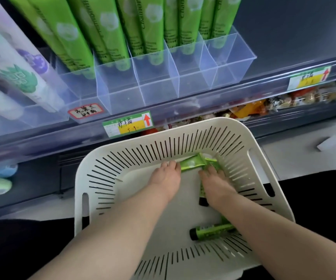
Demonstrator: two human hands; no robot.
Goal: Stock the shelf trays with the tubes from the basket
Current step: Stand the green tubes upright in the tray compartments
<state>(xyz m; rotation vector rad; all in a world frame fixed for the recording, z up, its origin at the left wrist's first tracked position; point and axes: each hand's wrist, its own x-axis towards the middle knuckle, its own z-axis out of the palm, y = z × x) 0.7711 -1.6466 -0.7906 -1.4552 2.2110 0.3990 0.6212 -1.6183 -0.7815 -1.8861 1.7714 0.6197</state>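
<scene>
Both bare forearms stretched forward, near each other, palms down. Left hand: fingers bunched, tips at end of green tube, pinch or mere touch unclear. Right hand: wrist bent down, fingers curled over second tube lying under palm.

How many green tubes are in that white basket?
3 show: a far tube by the left hand, a middle tube under the right hand, a near tube beside the right forearm. The arms may hide more.
</scene>
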